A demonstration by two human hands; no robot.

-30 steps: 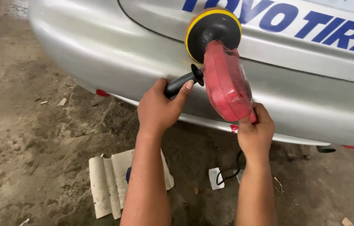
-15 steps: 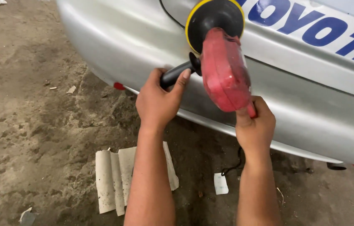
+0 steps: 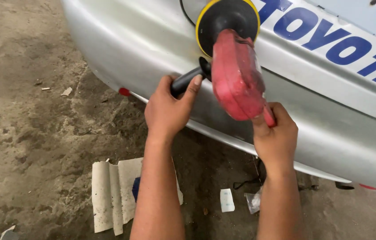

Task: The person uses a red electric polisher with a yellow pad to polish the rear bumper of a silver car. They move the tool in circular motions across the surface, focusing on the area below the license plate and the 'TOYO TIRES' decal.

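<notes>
Right, both hands are on the tool: the left hand point(image 3: 166, 111) is wrapped around the short black side handle point(image 3: 187, 80), fingers closed over it with the thumb up along the shaft, and the right hand point(image 3: 276, 133) is clamped around the rear grip of the red plastic-bodied polishing machine point(image 3: 236, 73). That machine leans up and away from the person, its round black backing disc with the yellow foam rim point(image 3: 227, 21) set flat against the silver-grey curved car bumper point(image 3: 126, 49), just left of the blue lettering on the panel.

Now, the risks. The disc sits close to where the bumper curves, and if the left hand lets the head tilt, the pad edge could dig in and burn or score the finish. Judging from the lean of the body, the right wrist carries a lot of the weight, so a slip there could drop the machine down the panel.

Below the right arm, a thin black cord point(image 3: 249, 181) trails over the sandy dirt ground point(image 3: 32, 133); a snag underfoot might jerk the tool sideways. Grit from that ground could also reach the pad and scratch the paint. 1 folded sheet of dirty white paper point(image 3: 108, 191) and 2 small scraps, a white slip point(image 3: 226, 200) and a clear wrapper point(image 3: 254, 201), lie loose near the arms and could get blown about.
</notes>
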